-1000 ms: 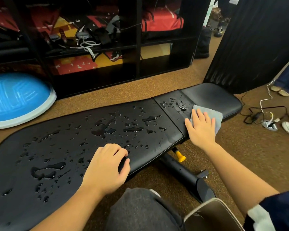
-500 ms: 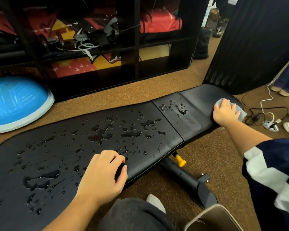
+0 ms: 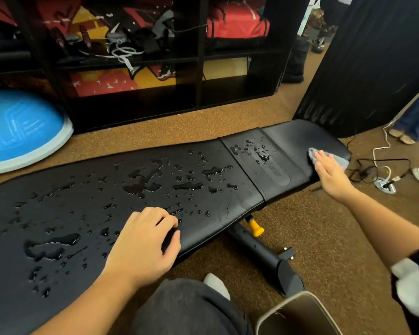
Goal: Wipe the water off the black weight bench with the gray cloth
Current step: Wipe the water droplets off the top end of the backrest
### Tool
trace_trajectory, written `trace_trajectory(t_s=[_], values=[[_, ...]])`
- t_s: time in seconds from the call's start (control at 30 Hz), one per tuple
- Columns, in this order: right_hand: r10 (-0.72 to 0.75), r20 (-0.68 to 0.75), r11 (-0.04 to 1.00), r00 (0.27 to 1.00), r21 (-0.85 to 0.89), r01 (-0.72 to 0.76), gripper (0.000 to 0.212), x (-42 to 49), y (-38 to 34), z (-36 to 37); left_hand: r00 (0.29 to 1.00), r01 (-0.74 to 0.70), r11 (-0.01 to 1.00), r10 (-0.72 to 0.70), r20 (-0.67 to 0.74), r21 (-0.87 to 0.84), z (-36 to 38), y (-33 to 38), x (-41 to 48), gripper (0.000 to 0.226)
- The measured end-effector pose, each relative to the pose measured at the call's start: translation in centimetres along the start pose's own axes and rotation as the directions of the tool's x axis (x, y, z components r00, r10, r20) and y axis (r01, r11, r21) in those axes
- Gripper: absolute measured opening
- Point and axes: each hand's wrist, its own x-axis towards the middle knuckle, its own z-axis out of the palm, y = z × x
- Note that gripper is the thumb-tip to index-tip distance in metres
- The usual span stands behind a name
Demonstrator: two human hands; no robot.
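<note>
At the far right end of the bench, my right grip lies flat on the gray cloth, fingers straight and pressed together, palm down. It presses the cloth onto the short seat pad close to its rounded end. The cloth is bunched a little and shows past the fingertips.

My left grip rests on the long back pad near its front edge. Its fingers are bent with the tips on the wet surface and the thumb along the edge, closed round nothing.

Water lies in beads and shallow puddles over most of the long pad. A smaller cluster sits on the seat pad just past the seam, left of the cloth. Around the cloth itself the pad is plain matte black.

Under the bench I see a black frame tube with a yellow knob, standing on brown speckled carpet.

Behind the bench a black shelf unit holds red bags, straps and cords. A blue balance dome sits on the floor at the left, and a black curtain hangs at the right. Cables and a power strip lie on the carpet beside the bench's right end, with another person's legs beyond them.
</note>
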Motion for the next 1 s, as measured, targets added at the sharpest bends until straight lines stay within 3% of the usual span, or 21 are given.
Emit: trace_trajectory(t_s=[0.1, 0.2, 0.27, 0.43, 0.6, 0.77, 0.87, 1.0], values=[[0.190, -0.061, 0.981, 0.980, 0.040, -0.188, 0.059, 3.0, -0.2, -0.5, 1.000, 0.006, 1.000, -0.006, 0.006, -0.001, -0.2, 0.0, 0.0, 0.021], [0.315, -0.189, 0.931, 0.930, 0.250, -0.264, 0.055, 2.5, -3.3, 0.0, 1.000, 0.009, 1.000, -0.009, 0.004, -0.001, -0.2, 0.0, -0.1, 0.020], [0.257, -0.204, 0.938, 0.945, 0.288, -0.193, 0.050, 0.8, -5.3, 0.9, 1.000, 0.014, 1.000, -0.014, 0.003, -0.007, -0.3, 0.1, -0.1, 0.020], [0.013, -0.120, 0.987, 0.993, 0.161, 0.007, 0.047, -2.3, -3.2, 2.5, 1.000, 0.001, 1.000, -0.002, -0.011, -0.020, -0.2, 0.0, -0.1, 0.020], [0.160, -0.180, 0.968, 0.970, 0.220, -0.119, 0.056, 1.0, -0.3, 0.1, 1.000, 0.005, 1.000, -0.005, 0.005, -0.010, 0.0, 0.0, -0.1, 0.019], [0.247, -0.154, 0.968, 0.957, -0.011, -0.252, 0.059, 4.5, -2.4, 0.0, 1.000, 0.008, 1.000, -0.008, -0.001, -0.011, -0.1, -0.1, 0.0, 0.019], [0.207, -0.170, 0.975, 0.963, -0.044, -0.217, 0.059, 3.3, -4.0, 0.7, 1.000, 0.009, 1.000, -0.009, -0.005, -0.021, -0.1, 0.0, 0.0, 0.018], [0.078, -0.157, 0.994, 0.984, 0.089, -0.064, 0.047, -0.3, -3.6, 1.4, 1.000, 0.004, 1.000, -0.004, -0.013, -0.022, -0.1, -0.1, -0.1, 0.017]])
